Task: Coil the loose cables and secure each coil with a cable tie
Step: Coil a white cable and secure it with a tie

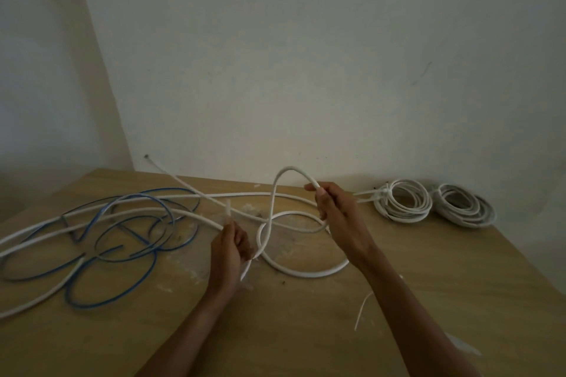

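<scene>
Dim room, flat light. Wooden table point(306, 330) against pale back wall point(306, 55), side wall point(36, 70) meeting it at left. Tabletop has white smears (back wall has a few dark marks point(424, 70) too).

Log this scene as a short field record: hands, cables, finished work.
left hand: grips long loose white cable
right hand: holds a raised loop of the same cable
loose thin blue cable: uncoiled, table's left
finished: two tied white cable coils, far right
spare: thin white strip, likely a cable tie, beside right forearm
surface: light wooden table
</scene>
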Motion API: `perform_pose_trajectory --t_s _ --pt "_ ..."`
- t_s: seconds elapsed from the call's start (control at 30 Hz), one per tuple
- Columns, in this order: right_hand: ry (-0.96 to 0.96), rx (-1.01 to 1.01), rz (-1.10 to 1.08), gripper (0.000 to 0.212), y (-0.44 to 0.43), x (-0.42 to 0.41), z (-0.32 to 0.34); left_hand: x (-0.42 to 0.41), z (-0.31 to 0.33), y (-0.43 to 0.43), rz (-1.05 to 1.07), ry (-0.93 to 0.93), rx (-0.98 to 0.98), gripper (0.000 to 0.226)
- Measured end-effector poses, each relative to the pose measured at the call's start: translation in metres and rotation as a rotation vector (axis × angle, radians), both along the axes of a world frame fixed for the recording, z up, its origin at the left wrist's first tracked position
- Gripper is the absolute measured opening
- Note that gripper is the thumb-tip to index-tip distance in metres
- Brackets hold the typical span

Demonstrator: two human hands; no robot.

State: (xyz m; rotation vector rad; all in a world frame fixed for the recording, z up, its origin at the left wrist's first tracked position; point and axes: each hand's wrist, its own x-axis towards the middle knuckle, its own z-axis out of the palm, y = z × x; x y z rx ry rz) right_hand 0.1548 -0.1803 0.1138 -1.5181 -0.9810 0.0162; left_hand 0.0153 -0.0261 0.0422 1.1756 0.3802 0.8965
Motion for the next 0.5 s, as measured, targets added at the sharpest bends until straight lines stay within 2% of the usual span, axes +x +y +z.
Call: perform_pose_trajectory --t_s 0.07,0.13,0.23,0.37,0.43,0.5 --pt "-0.120 -0.022 0.056 0.025 0.000 -0.015 0.013 0.002 0.004 0.003 -0.090 -0.095 -0.303 0.052" --pt "-0.244 -0.059 0.124 0.023 0.002 -0.034 0.018 0.003 0.010 0.005 -0.157 -0.136 -0.458 0.052" --pt "-0.397 -0.176 0.190 0.027 0.010 -0.059 0.012 -0.004 0.017 0.004 -0.226 -0.165 -0.516 0.050" --pt "-0.657 -0.443 0.225 0.028 0.022 -0.074 -0.016 -0.015 0.020 0.002 -0.339 -0.167 -0.541 0.036" --pt "-0.672 -0.514 0.231 0.027 0.021 -0.071 -0.028 -0.015 0.019 0.004 -0.353 -0.170 -0.643 0.034" --pt "-0.697 -0.559 0.226 0.028 0.021 -0.068 -0.035 -0.016 0.020 0.014 -0.336 -0.268 -0.787 0.024"
